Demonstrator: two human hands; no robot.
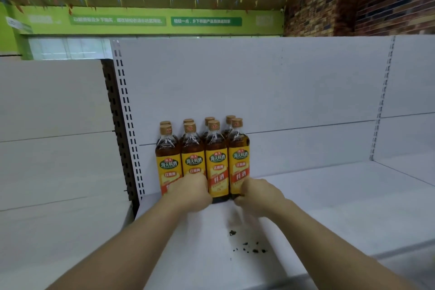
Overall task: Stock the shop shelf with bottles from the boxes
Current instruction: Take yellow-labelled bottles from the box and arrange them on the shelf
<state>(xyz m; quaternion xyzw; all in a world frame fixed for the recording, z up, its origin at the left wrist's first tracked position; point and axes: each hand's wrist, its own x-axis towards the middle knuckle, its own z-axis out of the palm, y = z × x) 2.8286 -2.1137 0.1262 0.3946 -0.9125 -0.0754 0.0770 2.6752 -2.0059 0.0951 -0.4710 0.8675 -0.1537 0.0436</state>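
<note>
Several amber bottles with yellow labels and tan caps stand in two rows at the left end of the white shelf, against the back panel. My left hand curls round the bottom of the second front bottle from the left and hides the lower labels of that bottle and the leftmost one. My right hand grips the base of the rightmost front bottle. The third front bottle stands untouched between my hands. No boxes are in view.
Dark crumbs lie on the shelf in front of the bottles. A slotted upright borders the bay on the left, with a white shelf unit beyond it. More white shelf board stretches to the right of the bottles.
</note>
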